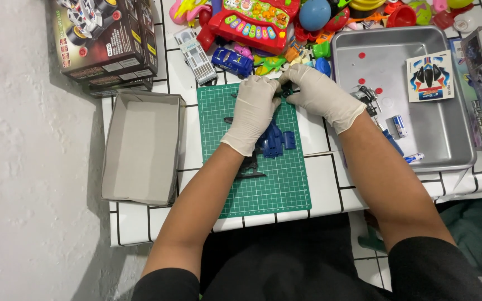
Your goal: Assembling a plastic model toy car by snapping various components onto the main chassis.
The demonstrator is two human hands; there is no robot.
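White-gloved left hand and right hand meet at upper centre, fingers closed together on a small dark part above the green cutting mat.

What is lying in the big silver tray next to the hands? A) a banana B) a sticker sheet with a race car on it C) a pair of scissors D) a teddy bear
B: a sticker sheet with a car picture lies flat inside the metal tray, to the side of the gloved right hand.
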